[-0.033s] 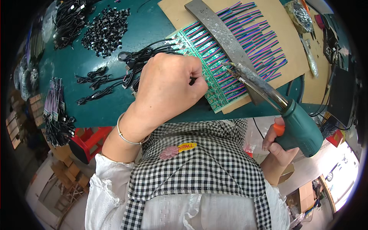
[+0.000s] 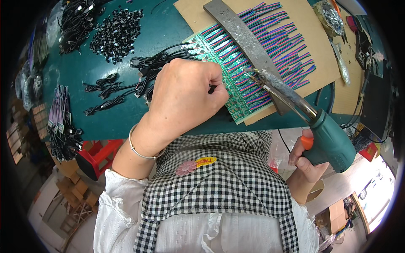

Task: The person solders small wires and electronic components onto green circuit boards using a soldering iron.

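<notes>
My left hand (image 2: 181, 99) is closed in a fist over the left edge of a green circuit board panel (image 2: 237, 110). A bit of black cable (image 2: 212, 89) shows between thumb and forefinger; the rest is hidden. More black cables (image 2: 145, 63) run from under the hand and reach the panel's far left end. My right hand (image 2: 310, 162) grips a green soldering gun (image 2: 331, 137), a finger at its orange trigger. The gun's tip hovers over or touches the panel's right side, where rows of red, green, blue and black wires (image 2: 291, 50) spread out; contact cannot be made out.
A grey metal bar (image 2: 242, 36) lies across the wires on brown cardboard (image 2: 322, 63). At the far left are a heap of small black connectors (image 2: 117, 36) and cable bundles (image 2: 76, 25). Bundled purple wires (image 2: 60, 109) hang over the left table edge, above a red stool (image 2: 101, 158).
</notes>
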Tool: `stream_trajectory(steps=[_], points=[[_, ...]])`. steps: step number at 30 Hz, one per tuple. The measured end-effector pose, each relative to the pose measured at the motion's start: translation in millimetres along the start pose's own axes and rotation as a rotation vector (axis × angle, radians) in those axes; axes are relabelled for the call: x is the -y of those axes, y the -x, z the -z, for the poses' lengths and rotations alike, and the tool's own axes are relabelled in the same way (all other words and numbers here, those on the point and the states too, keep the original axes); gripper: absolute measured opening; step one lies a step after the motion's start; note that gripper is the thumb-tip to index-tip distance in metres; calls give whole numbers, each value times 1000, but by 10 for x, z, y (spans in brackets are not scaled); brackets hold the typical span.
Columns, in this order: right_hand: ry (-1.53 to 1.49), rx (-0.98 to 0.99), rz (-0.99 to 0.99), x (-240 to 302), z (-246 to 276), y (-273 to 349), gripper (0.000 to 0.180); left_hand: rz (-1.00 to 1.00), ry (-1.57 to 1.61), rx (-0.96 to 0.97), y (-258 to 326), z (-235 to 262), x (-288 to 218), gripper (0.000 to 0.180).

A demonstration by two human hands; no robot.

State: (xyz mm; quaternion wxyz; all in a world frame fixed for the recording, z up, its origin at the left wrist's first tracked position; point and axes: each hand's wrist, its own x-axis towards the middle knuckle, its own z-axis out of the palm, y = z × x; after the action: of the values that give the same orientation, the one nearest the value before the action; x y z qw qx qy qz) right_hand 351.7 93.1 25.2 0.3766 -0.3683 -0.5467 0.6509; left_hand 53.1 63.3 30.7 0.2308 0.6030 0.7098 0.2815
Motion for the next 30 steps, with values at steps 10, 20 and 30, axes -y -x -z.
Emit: stream_trajectory(steps=[10, 20, 30], points=[[31, 22, 12, 9, -77, -69, 67, 5, -55, -56, 106, 51, 35, 9], [28, 166, 43, 59, 84, -129, 64, 76, 141, -194, 637, 569, 389, 9], [10, 153, 34, 102, -146, -225, 64, 326, -348, -260, 901, 722, 977, 9]])
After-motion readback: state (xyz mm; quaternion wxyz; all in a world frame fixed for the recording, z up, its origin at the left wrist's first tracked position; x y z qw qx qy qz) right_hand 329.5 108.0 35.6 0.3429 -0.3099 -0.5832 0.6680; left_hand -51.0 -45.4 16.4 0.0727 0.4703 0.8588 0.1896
